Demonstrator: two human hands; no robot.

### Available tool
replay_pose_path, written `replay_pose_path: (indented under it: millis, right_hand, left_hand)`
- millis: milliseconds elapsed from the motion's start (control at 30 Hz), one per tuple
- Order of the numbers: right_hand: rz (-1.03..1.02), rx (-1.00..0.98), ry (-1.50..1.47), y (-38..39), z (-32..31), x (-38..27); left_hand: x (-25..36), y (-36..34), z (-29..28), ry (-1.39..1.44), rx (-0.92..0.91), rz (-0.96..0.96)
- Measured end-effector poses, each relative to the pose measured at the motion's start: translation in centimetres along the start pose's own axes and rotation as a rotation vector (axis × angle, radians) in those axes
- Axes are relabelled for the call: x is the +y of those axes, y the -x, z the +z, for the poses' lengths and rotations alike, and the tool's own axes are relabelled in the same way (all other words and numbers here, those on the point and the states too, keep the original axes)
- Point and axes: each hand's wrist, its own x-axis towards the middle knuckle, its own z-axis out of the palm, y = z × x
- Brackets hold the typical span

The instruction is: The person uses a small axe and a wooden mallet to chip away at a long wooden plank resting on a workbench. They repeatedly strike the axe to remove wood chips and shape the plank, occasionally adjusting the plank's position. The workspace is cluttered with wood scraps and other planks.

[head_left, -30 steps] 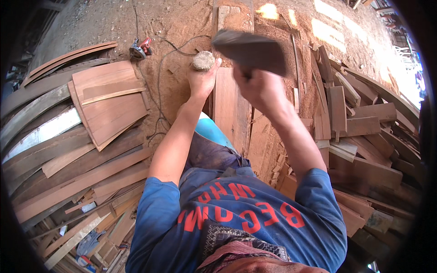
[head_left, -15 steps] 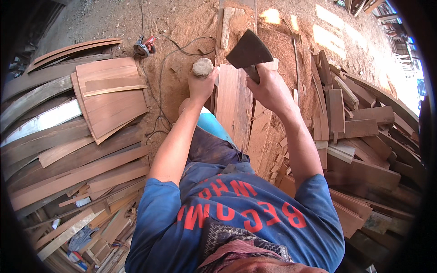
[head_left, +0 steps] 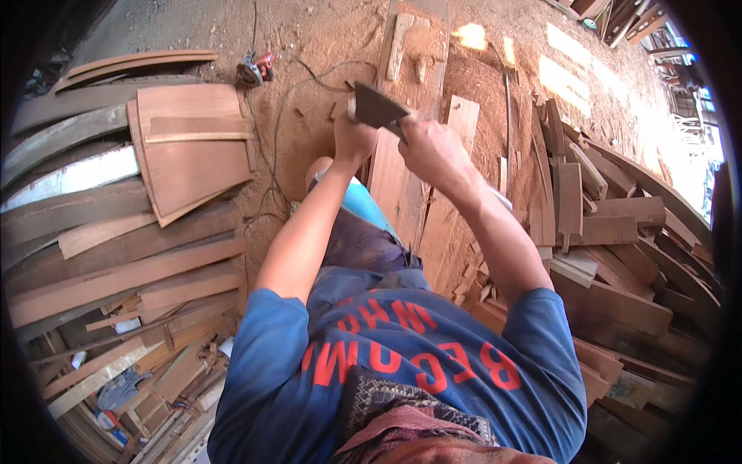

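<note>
The hatchet (head_left: 379,107) was at the upper middle of the frame, held with its dark, flat blade pointing left. The blade flared toward its broad edge on that side and narrowed toward the handle, of which only a short bit showed. The piece of wood (head_left: 352,107) was at the blade's left end, mostly hidden, a pale sliver visible; whether the 2 touched was unclear.

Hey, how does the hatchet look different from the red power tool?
The hatchet is held in the right hand; the power tool sits on the ground. The hatchet has a broad, flat, dark blade; the power tool has a chunky body with red and dark parts. Both are tools.
</note>
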Motion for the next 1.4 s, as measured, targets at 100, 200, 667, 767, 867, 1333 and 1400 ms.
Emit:
replay_pose_path:
  millis: [100,200,667,767,867,1333,1400]
  right_hand:
    - [0.009,0.044,-0.061,0.7,-0.3,0.7]
    - [0.028,0.071,-0.091,1.6,-1.0,1.3]
    - [-0.082,0.219,-0.16,2.3,-5.6,-1.2]
    - [-0.148,0.306,-0.205,2.4,-5.5,-2.9]
    - [-0.123,0.256,-0.166,2.4,-2.5,-3.3]
    - [-0.028,0.068,-0.022,3.8,0.2,-0.1]
    - [-0.016,0.065,-0.045,4.1,-0.3,-0.5]
  left_hand:
    - [-0.4,0.5,0.4,0.042,0.069,-0.061]
    - [-0.7,0.6,0.6,0.135,0.1,-0.073]
    - [-0.5,3.6,-1.6,0.251,0.046,-0.173]
    - [-1.0,3.9,-1.5,0.15,0.038,-0.223]
    - [-0.3,4.5,-0.1,0.376,0.083,-0.195]
    - [-0.6,6.1,-1.6,0.071,0.05,-0.127]
    - [-0.1,7.4,-2.5,0.081,0.053,-0.196]
